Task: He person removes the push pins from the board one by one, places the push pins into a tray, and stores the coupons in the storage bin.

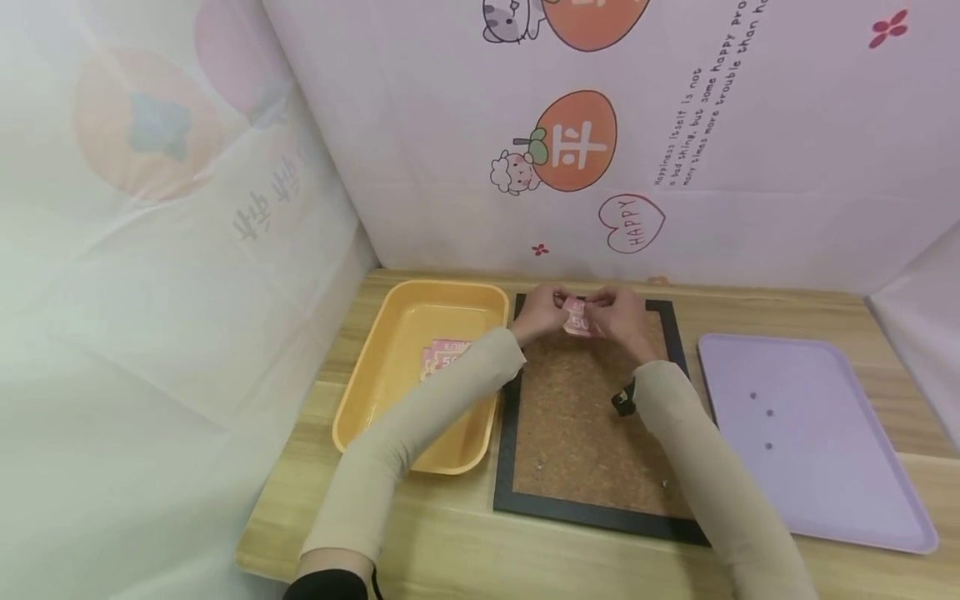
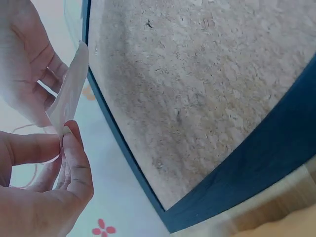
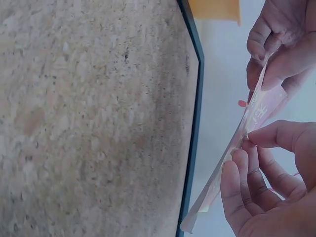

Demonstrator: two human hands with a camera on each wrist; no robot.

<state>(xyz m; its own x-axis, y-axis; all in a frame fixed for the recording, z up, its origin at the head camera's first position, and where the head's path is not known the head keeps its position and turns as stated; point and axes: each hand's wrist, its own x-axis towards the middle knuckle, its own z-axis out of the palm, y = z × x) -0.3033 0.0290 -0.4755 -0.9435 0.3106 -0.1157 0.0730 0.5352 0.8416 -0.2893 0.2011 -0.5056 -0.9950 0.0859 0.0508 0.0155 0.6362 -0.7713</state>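
Note:
A pink printed paper coupon [image 1: 577,323] is held up above the far edge of the black-framed cork board [image 1: 577,417]. My left hand [image 1: 542,313] pinches one end of it between thumb and fingers, as the left wrist view shows up close [image 2: 54,173]. At its printed face, my right hand [image 1: 619,318] pinches a tiny object that looks like a pin [image 3: 245,136], partly hidden by the fingertips. In the right wrist view the coupon [image 3: 264,106] is tilted and seen nearly edge-on, clear of the cork.
Left of the board stands a yellow tray [image 1: 420,296] with more pink coupons [image 1: 442,354], partly behind the left sleeve. On the right lies a lilac tray [image 1: 817,483] with a few small grey bits [image 1: 769,412]. Tiny shiny specks [image 1: 538,465] show near the board's front corners.

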